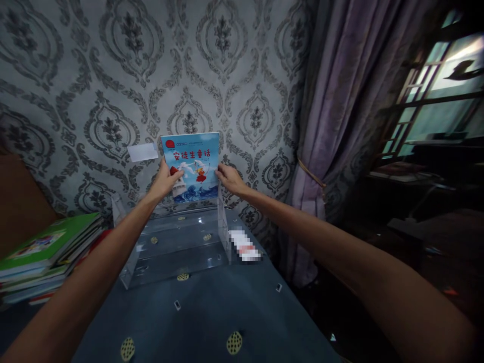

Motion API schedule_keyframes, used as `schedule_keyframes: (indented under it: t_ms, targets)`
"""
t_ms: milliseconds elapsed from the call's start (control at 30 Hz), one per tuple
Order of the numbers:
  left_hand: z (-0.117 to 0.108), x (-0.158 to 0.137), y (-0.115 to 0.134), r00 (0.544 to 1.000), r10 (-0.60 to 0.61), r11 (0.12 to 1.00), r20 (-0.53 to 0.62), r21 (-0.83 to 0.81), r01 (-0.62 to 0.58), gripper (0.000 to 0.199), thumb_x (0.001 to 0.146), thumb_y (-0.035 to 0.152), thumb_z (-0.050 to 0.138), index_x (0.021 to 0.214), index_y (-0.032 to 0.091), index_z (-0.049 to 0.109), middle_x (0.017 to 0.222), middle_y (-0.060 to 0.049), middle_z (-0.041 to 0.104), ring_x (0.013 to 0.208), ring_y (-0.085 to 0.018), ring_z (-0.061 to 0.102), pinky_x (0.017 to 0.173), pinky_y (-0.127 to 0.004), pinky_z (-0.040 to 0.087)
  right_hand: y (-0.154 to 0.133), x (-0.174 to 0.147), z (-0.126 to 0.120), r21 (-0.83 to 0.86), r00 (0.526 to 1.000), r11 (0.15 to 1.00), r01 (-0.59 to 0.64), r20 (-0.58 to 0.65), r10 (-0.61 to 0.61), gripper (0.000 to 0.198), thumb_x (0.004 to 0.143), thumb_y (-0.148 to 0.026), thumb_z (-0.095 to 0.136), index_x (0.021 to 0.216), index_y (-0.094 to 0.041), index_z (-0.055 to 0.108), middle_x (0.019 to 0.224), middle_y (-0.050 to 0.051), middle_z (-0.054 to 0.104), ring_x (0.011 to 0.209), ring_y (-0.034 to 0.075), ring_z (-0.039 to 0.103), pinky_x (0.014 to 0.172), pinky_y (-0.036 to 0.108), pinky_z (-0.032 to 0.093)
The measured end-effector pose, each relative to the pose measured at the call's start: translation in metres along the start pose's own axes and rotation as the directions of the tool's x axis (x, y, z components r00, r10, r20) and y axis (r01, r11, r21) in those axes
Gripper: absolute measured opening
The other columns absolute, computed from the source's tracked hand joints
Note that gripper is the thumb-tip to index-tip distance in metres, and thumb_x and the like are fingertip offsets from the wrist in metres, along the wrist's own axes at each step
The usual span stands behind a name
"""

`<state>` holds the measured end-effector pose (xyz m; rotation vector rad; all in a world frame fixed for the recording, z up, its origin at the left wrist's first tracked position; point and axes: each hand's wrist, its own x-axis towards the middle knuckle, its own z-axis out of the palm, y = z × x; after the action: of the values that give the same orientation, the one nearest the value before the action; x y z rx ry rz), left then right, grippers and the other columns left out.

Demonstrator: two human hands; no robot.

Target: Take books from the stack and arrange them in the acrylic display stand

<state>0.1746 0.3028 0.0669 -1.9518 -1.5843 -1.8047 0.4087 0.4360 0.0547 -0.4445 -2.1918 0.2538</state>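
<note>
Upright in front of the wall is a blue picture-covered book [196, 171] with red Chinese characters on its cover. My left hand [168, 179] grips its left side, thumb lying across the front. At the opposite edge, my right hand [228, 177] pinches the cover's side. Below the book stands a clear plastic rack [223, 227] with stepped tiers; whether the book's lower edge touches it I cannot tell. A white label-like piece [142, 152] shows left of the book, close to my left hand.
Books lie stacked at the left, a green one [49, 239] on top. A blurred-out white and red item [245, 245] rests right of the rack on the dark patterned tablecloth [204, 312]. A purple curtain [333, 101] hangs at the right, past the table's edge.
</note>
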Motion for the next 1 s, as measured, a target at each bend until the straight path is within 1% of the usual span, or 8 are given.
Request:
schedule_keyframes:
  t_ms: [167, 333, 500, 633, 833, 933, 1000]
  targets:
    - [-0.001, -0.003, 0.001, 1.0, -0.024, 1.0, -0.011, 0.008, 0.024, 0.078, 0.077, 0.032, 0.07, 0.146, 0.022, 0.037, 0.116, -0.007, 0.066, 0.118, -0.024, 0.059, 0.104, -0.037, 0.046, 0.002, -0.001, 0.001, 0.013, 1.0, 1.0, -0.004, 0.004, 0.004, 0.021, 0.094, -0.03, 0.043, 0.097, -0.02, 0.062, 0.091, 0.008, 0.07, 0.084, 0.024, 0.06, 0.08, 0.036, 0.047]
    - [-0.004, -0.006, 0.004, 0.998, -0.058, 0.997, 0.021, 0.056, 0.057, 0.065, 0.077, 0.033, 0.07, 0.137, 0.022, 0.044, 0.114, -0.006, 0.066, 0.112, -0.023, 0.06, 0.102, -0.037, 0.047, 0.003, -0.004, -0.001, 0.018, 1.0, 1.0, 0.0, 0.009, 0.0, 0.025, 0.094, -0.032, 0.043, 0.099, -0.02, 0.064, 0.096, 0.009, 0.071, 0.09, 0.027, 0.063, 0.084, 0.039, 0.048]
    - [-0.004, -0.005, 0.005, 0.996, -0.095, 0.988, 0.002, 0.127, 0.094, 0.056, 0.077, 0.032, 0.07, 0.128, 0.022, 0.049, 0.109, -0.004, 0.064, 0.106, -0.023, 0.06, 0.099, -0.038, 0.048, 0.007, -0.004, 0.001, 0.017, 1.0, 1.0, 0.004, 0.002, -0.004, 0.028, 0.094, -0.033, 0.041, 0.102, -0.02, 0.065, 0.098, 0.01, 0.072, 0.092, 0.029, 0.063, 0.087, 0.042, 0.049]
    - [-0.006, -0.005, 0.004, 0.996, -0.085, 0.988, 0.019, 0.132, 0.082, 0.053, 0.078, 0.033, 0.069, 0.125, 0.022, 0.05, 0.112, -0.005, 0.064, 0.108, -0.023, 0.059, 0.101, -0.039, 0.047, 0.009, -0.006, 0.006, 0.033, 1.0, 0.999, 0.025, -0.003, -0.025, 0.029, 0.095, -0.032, 0.04, 0.105, -0.02, 0.064, 0.103, 0.011, 0.073, 0.095, 0.029, 0.063, 0.089, 0.042, 0.049]
    - [-0.014, -0.006, 0.003, 0.994, -0.042, 0.994, 0.105, 0.103, 0.031, 0.055, 0.079, 0.037, 0.068, 0.128, 0.021, 0.051, 0.121, -0.006, 0.064, 0.121, -0.025, 0.056, 0.109, -0.041, 0.041, 0.011, -0.008, 0.008, 0.085, 1.0, 0.996, 0.013, -0.024, -0.011, 0.028, 0.094, -0.035, 0.042, 0.103, -0.021, 0.064, 0.101, 0.01, 0.073, 0.093, 0.028, 0.063, 0.086, 0.04, 0.05]
    - [-0.017, -0.007, 0.003, 0.993, -0.02, 0.994, 0.117, 0.111, 0.007, 0.056, 0.079, 0.039, 0.068, 0.129, 0.021, 0.051, 0.118, -0.005, 0.065, 0.12, -0.025, 0.057, 0.11, -0.041, 0.041, 0.01, -0.008, 0.008, 0.099, 1.0, 0.995, 0.005, -0.026, -0.002, 0.029, 0.094, -0.038, 0.042, 0.101, -0.021, 0.064, 0.1, 0.01, 0.072, 0.094, 0.028, 0.064, 0.087, 0.04, 0.05]
    - [-0.017, -0.009, 0.004, 0.994, -0.021, 0.994, 0.107, 0.113, 0.009, 0.056, 0.08, 0.041, 0.067, 0.129, 0.02, 0.051, 0.115, -0.005, 0.066, 0.116, -0.025, 0.059, 0.108, -0.041, 0.043, 0.009, -0.008, 0.008, 0.112, 0.999, 0.994, -0.006, -0.038, 0.01, 0.033, 0.096, -0.042, 0.039, 0.101, -0.021, 0.064, 0.1, 0.01, 0.072, 0.094, 0.028, 0.064, 0.088, 0.041, 0.05]
